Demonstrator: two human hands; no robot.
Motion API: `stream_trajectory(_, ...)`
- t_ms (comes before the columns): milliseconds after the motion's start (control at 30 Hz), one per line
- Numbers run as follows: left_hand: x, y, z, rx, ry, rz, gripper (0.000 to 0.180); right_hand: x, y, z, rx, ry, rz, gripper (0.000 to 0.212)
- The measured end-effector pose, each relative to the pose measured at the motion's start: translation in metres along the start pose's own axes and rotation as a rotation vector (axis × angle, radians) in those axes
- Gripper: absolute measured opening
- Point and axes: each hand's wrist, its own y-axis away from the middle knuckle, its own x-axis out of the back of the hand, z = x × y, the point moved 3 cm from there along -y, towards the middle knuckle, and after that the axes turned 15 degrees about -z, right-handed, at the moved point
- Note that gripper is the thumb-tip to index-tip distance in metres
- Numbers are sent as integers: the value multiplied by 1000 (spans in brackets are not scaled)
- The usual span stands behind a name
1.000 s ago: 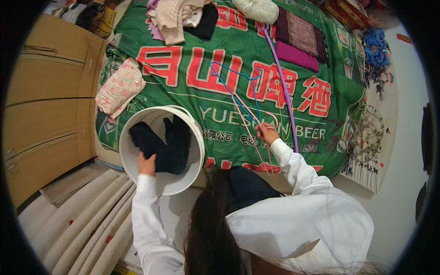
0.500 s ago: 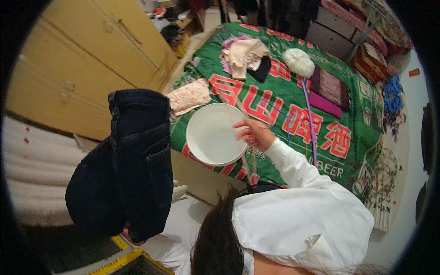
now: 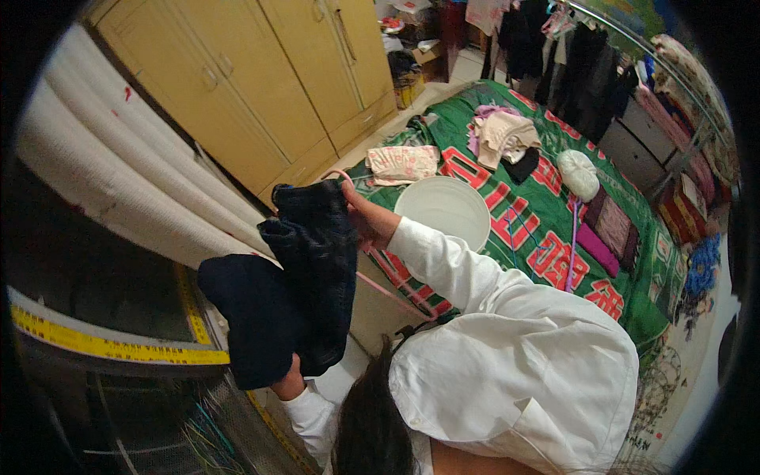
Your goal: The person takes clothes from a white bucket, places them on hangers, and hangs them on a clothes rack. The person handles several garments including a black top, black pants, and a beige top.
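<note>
A pair of dark blue jeans [image 3: 305, 261] hangs bunched in front of me, left of the middle. My left hand [image 3: 290, 381] is closed on their lower part, its fingers mostly hidden behind the cloth. Up by the waistband, my right hand [image 3: 366, 219] is closed round a pink clothes hanger [image 3: 400, 296]. The hook of that hanger curves above the waistband, and its frame runs out below my right wrist. My right hand also touches the jeans' upper edge; how far the hanger is inside them I cannot tell.
A green printed cloth [image 3: 546, 127] covers the bed, bearing a white basin [image 3: 443, 207], a floral bundle [image 3: 402, 164], folded clothes [image 3: 507, 134], a blue hanger [image 3: 514, 237] and a white puffy ball on a purple stick [image 3: 573, 245]. Yellow cupboards [image 3: 261, 87] and a white curtain [image 3: 134, 158] stand left.
My right hand has moved from over the basin leftward to the jeans' top, with the pink hanger. The jeans have shifted right in view, and the view has turned left.
</note>
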Motion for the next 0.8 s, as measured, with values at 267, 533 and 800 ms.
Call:
stream_trajectory(267,-29,25,36,-199,19,-265,44,-19,-40,-5,130,463,146,33)
stream_trajectory(533,-9,66,-43,498,-70,-359,38,-71,-44,-21,400,241,67,42)
stream_trajectory(800,90,1,99,297,-257,-42,39,-100,-44,-75,303,692,-184,32)
